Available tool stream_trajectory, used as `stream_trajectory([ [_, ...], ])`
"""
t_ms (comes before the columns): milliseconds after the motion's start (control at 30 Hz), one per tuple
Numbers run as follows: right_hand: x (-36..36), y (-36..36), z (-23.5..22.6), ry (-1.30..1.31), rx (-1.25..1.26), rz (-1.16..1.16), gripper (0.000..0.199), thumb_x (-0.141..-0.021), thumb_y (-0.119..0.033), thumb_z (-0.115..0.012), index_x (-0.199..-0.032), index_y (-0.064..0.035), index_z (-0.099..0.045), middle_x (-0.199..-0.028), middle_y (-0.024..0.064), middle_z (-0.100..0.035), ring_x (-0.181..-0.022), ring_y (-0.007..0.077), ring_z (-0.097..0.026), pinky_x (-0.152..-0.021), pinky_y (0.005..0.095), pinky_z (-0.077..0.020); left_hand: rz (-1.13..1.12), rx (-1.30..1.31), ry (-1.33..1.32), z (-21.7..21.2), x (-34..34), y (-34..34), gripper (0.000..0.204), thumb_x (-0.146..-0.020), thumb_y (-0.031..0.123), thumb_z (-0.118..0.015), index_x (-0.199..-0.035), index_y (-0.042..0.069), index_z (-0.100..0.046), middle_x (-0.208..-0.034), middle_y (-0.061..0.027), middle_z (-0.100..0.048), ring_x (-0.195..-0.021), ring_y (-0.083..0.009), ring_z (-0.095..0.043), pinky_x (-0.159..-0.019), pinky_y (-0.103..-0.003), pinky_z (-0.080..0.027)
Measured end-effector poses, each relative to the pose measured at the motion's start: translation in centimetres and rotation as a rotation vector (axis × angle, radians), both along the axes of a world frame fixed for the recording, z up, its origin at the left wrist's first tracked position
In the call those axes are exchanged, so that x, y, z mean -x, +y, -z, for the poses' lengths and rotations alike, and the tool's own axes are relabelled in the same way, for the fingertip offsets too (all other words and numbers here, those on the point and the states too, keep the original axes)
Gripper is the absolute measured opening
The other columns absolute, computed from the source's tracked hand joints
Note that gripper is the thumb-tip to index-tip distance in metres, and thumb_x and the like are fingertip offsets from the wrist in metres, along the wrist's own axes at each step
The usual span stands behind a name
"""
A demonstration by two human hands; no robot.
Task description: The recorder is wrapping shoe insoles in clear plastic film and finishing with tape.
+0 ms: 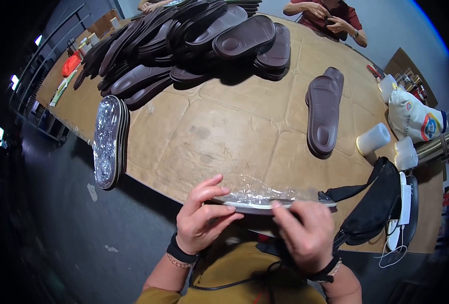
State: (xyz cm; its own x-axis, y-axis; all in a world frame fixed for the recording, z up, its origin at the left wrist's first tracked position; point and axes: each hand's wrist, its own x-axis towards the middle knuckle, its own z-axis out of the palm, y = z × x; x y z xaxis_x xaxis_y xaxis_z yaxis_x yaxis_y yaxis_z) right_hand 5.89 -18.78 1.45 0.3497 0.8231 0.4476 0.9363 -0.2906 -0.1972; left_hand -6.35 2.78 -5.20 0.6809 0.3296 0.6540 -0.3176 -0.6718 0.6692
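Cardboard-topped table [224, 131]; left hand [202, 213], right hand [305, 230] grip plastic-wrapped sole [265, 198].

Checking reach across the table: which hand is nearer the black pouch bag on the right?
Right. The right hand is just beside the black pouch bag; the left hand is farther off.

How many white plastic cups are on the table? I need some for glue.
3 white cups: one lying on its side right of the lone pair of brown soles, one just right of it, one farther back beside the white bag. The bag may hide others.
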Motion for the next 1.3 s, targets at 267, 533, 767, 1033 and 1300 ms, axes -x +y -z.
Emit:
stream_trajectory([
  [267, 0.6, -4.6, 0.6, 0.06, -0.019, 0.28, 0.041, -0.079, -0.006, -0.084, -0.119, -0.007, -0.077, -0.096, 0.0091, -0.062, -0.087, 0.0284, -0.063, -0.076, 0.0415, -0.0494, 0.078, 0.008, 0.033, -0.1, 1.1, 0.0, 0.034, -0.071, 0.004, -0.096, -0.097, 0.009, -0.075, -0.124, -0.0134, -0.069, -0.13, -0.0425, -0.063, -0.104, -0.048, -0.057],
  [533, 0.9, -4.4, 0.4, 0.068, -0.048, 0.265, 0.039, -0.079, -0.003, -0.083, -0.117, -0.0052, -0.076, -0.095, 0.0088, -0.063, -0.085, 0.0283, -0.063, -0.075, 0.0411, -0.0489, -0.192, 0.107, 0.213, -1.2, 1.2, -3.2, 0.081, -0.076, 0.036, -0.09, -0.141, 0.005, -0.054, -0.152, -0.0285, -0.042, -0.15, -0.0518, -0.034, -0.121, -0.061, -0.031],
  [767, 0.6, -4.2, 1.0, 0.064, -0.056, 0.244, 0.038, -0.08, -0.004, -0.082, -0.117, -0.0051, -0.077, -0.095, 0.0085, -0.063, -0.085, 0.0281, -0.063, -0.074, 0.0408, -0.049, -0.22, -0.109, 0.524, -5.4, -1.1, -5.0, 0.112, -0.074, 0.037, -0.089, -0.165, 0.009, -0.03, -0.161, -0.0327, -0.028, -0.153, -0.055, -0.026, -0.116, -0.076, -0.022],
  [1033, 0.3, -5.2, 1.3, 0.107, -0.059, 0.2, 0.04, -0.077, -0.008, -0.084, -0.117, -0.0066, -0.079, -0.092, 0.0051, -0.061, -0.084, 0.0249, -0.062, -0.074, 0.0395, -0.0478, -0.307, -0.141, 0.699, -7.4, -1.4, -6.0, 0.129, -0.069, 0.039, -0.094, -0.167, 0.001, -0.02, -0.17, -0.0249, -0.027, -0.161, -0.0479, -0.015, -0.127, -0.056, -0.024],
  [1300, -0.3, -5.1, 1.2, 0.149, -0.065, 0.217, 0.038, -0.075, -0.01, -0.086, -0.113, -0.0093, -0.081, -0.091, 0.0043, -0.062, -0.083, 0.0243, -0.062, -0.073, 0.0394, -0.048, -0.254, -0.107, 0.684, -7.7, -2.1, -4.9, 0.127, -0.069, 0.038, -0.094, -0.167, 0.002, -0.023, -0.17, -0.0251, -0.029, -0.161, -0.0467, -0.019, -0.126, -0.054, -0.029],
])
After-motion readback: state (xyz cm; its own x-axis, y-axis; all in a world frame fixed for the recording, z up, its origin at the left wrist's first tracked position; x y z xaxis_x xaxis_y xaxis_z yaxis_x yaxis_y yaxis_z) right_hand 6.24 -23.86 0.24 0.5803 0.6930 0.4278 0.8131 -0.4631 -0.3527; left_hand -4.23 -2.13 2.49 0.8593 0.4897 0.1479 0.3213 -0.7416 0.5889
